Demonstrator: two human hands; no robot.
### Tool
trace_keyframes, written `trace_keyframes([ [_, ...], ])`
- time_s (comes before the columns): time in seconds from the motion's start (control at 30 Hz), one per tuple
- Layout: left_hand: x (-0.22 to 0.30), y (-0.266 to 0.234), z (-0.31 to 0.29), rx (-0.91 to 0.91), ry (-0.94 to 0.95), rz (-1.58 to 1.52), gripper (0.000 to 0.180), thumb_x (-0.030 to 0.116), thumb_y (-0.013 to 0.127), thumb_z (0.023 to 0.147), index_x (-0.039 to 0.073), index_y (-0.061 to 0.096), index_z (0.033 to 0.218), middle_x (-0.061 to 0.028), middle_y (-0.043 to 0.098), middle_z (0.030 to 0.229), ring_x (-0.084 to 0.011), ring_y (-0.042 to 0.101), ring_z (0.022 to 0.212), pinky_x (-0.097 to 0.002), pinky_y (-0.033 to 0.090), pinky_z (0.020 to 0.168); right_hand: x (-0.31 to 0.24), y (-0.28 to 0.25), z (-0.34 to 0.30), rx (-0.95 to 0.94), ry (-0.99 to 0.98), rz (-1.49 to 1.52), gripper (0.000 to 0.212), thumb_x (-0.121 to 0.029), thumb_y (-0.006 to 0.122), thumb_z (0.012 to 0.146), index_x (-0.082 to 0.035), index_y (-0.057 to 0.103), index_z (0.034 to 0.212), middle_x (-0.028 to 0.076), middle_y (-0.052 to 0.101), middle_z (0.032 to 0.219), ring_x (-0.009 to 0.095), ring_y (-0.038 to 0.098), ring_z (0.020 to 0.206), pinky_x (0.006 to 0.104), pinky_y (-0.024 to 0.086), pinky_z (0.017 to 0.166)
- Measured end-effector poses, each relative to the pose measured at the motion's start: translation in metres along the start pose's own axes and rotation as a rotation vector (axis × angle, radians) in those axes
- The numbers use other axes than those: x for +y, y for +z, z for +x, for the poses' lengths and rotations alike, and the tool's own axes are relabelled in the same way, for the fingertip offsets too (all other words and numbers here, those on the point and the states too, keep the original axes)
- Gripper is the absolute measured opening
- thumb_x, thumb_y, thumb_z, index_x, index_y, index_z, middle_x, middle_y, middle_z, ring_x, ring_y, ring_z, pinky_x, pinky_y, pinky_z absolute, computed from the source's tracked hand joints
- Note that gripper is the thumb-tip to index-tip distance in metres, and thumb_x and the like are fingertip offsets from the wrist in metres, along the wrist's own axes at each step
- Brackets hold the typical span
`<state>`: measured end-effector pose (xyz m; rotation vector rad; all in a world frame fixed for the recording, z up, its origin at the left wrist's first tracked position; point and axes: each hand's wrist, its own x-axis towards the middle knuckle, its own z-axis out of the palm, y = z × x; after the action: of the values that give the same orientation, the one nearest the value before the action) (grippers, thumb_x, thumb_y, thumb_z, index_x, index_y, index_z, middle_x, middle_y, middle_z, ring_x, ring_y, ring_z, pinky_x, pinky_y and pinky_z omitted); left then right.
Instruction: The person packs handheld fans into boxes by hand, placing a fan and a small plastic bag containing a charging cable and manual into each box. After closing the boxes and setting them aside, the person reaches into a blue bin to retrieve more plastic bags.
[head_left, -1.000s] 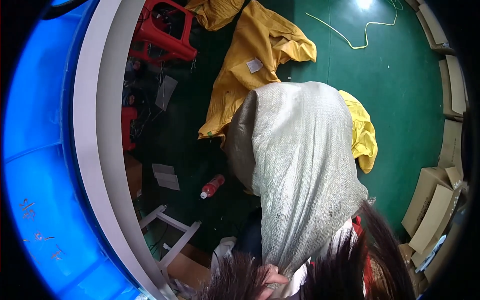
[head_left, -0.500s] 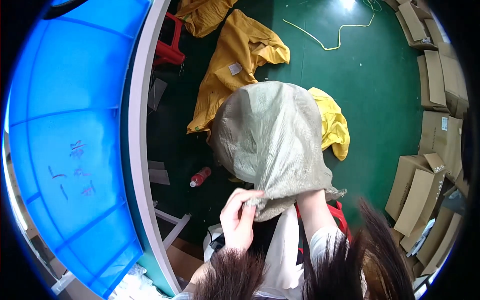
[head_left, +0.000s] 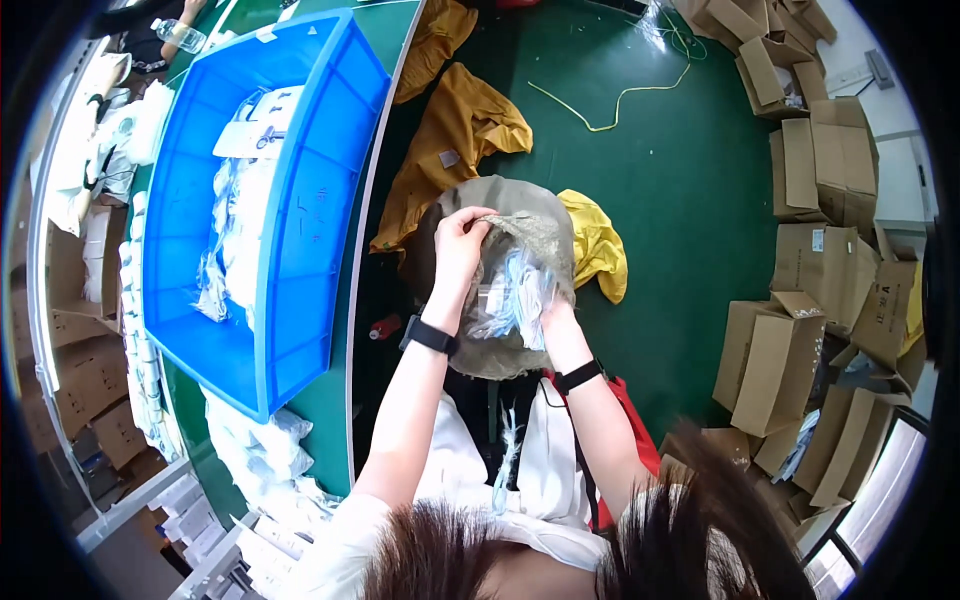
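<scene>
A grey-beige woven sack (head_left: 505, 195) stands on the floor in front of me with its mouth open towards me. My left hand (head_left: 462, 232) is closed on the sack's upper rim, pinching the fabric and holding it up. Inside the mouth shows a bundle of clear plastic packets (head_left: 520, 290) with pale blue and white contents. My right hand (head_left: 557, 318) reaches into the opening and is closed against the right side of this bundle. The sack and the bundle partly hide its fingers. I wear a dark band on each wrist.
To the left, a blue plastic bin (head_left: 310, 220) with white packaged items stands on a green table (head_left: 225, 440). Orange-yellow sacks (head_left: 440, 150) and a bright yellow one (head_left: 597, 245) lie on the floor. Open cardboard boxes (head_left: 775, 370) line the right side. A yellow cord (head_left: 620, 95) lies farther off.
The sack's mouth has been turned open towards me, showing the plastic packets. My left hand has risen with the rim. My right hand, hidden under the fabric before, now partly shows. The view has shifted left.
</scene>
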<state>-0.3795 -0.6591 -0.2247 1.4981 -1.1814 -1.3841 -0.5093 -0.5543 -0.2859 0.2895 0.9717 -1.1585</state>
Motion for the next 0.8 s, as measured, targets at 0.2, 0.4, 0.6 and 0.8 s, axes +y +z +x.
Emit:
trace_keyframes([
  [0.2,0.021,0.020,0.017,-0.081,0.087,-0.069,0.012,-0.003,0.053,0.075,-0.003,0.063,0.082,-0.0049,0.061,0.073,-0.0103,0.054,0.068,-0.0212,0.042,0.065,-0.031,0.022,-0.122,-0.188,-0.303,-0.480,0.039,-0.014,0.040,0.089,0.001,0.037,0.125,0.009,0.050,0.116,0.017,0.049,0.104,0.0288,0.040,0.089],
  [0.4,0.005,0.008,0.014,-0.054,0.176,0.060,0.014,0.003,0.058,0.073,0.000,0.060,0.087,-0.0123,0.062,0.083,-0.0211,0.059,0.076,-0.0300,0.046,0.069,-0.071,0.043,-0.189,-0.406,-0.541,-0.873,0.040,-0.014,0.038,0.090,0.001,0.033,0.127,0.009,0.044,0.122,0.018,0.045,0.110,0.0279,0.036,0.092],
  [0.6,0.010,-0.036,-0.102,0.158,0.300,0.296,0.023,0.012,0.060,0.072,0.003,0.057,0.092,-0.0176,0.057,0.094,-0.0362,0.053,0.089,-0.0391,0.043,0.079,-0.105,0.192,-0.209,-0.659,-0.843,-1.100,0.039,-0.017,0.041,0.092,-0.003,0.033,0.127,0.008,0.045,0.121,0.018,0.046,0.108,0.0311,0.039,0.090],
  [0.8,0.025,-0.098,-0.323,0.171,-0.099,0.134,0.025,0.013,0.060,0.077,0.003,0.056,0.099,-0.0101,0.061,0.089,-0.0191,0.059,0.084,-0.0296,0.048,0.071,-0.024,0.401,-0.113,-1.100,-1.575,-1.045,0.047,-0.011,0.058,0.081,0.001,0.040,0.122,0.009,0.051,0.114,0.021,0.050,0.102,0.0335,0.040,0.087],
])
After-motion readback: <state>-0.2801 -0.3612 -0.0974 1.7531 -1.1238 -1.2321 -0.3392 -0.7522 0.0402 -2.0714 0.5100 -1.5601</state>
